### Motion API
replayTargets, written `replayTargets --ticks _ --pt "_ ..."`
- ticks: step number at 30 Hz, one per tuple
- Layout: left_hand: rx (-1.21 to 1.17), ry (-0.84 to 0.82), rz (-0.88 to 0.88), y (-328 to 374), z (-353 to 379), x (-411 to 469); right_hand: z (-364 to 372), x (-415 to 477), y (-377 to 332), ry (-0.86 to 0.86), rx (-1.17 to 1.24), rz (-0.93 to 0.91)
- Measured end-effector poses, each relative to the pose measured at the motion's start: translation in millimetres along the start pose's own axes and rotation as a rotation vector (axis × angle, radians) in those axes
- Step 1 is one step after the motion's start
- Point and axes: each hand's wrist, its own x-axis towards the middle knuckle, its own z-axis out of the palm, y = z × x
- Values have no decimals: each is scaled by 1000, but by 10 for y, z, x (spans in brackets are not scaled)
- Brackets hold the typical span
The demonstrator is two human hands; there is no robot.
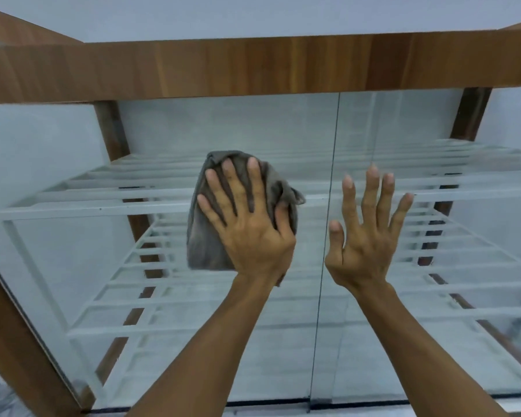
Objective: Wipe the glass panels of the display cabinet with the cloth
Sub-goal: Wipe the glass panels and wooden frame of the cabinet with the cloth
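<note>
Against the left panel (73, 164) of the cabinet (253, 67), the left hand (247, 233) presses the cloth (202, 245) flat with fingers (254, 188) spread wide, likely for broad contact, while the right hand (364, 242), fingers splayed and empty, lies on the right panel (433, 326), probably to steady it.

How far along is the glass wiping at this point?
Done: nothing clearly; both panels look hazy. In hand: the left hand presses the grey cloth flat on the left panel, mid-height near the centre seam. The right hand is spread open at the right panel, holding no cloth. Left: probably the rest of the left panel and all of the right one.
</note>
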Motion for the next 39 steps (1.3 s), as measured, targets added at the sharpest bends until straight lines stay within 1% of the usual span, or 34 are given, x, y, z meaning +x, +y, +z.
replayTargets --ticks 1,4,5,6,8,10,12,15,17,20,25,29,31,33,36,39 --pt "-20 -19 26 123 23 -32 6 -5 2 2 2 -8" --pt "-58 -102 308 215 124 -211 16 -15 -3 14 10 -21" --pt "-50 -111 356 179 152 -238 15 -20 4 15 10 -20" --pt "-48 -110 367 155 170 -243 12 -19 10 17 8 -14" --pt "-57 -110 356 150 164 -211 7 -5 -29 26 26 21" --pt "-58 -123 361 119 136 -198 16 5 -178 25 98 39" --pt "-53 -132 357 1 102 -194 40 5 -382 3 164 -2" --pt "-18 -95 330 -279 25 -149 116 -9 -576 -31 128 -32" --pt "7 -76 335 -494 -44 -101 179 -33 -680 -60 89 -42" --pt "32 -88 350 -851 -163 -39 317 -62 -925 -93 140 -76" --pt "86 -77 278 -1557 -391 109 538 -54 -1355 -71 133 -21" --pt "114 -66 258 -2099 -586 242 713 -54 -1870 -76 158 -82" --pt "132 -55 237 -2367 -669 302 798 -56 -2133 -53 171 -46" --pt "148 -40 220 -2551 -727 360 841 -62 -2277 -40 177 -17" --pt "149 -5 180 -2871 -819 440 932 -99 -2510 -49 179 -68" --pt "135 27 110 -3228 -892 384 972 -125 -2560 -37 167 -58"
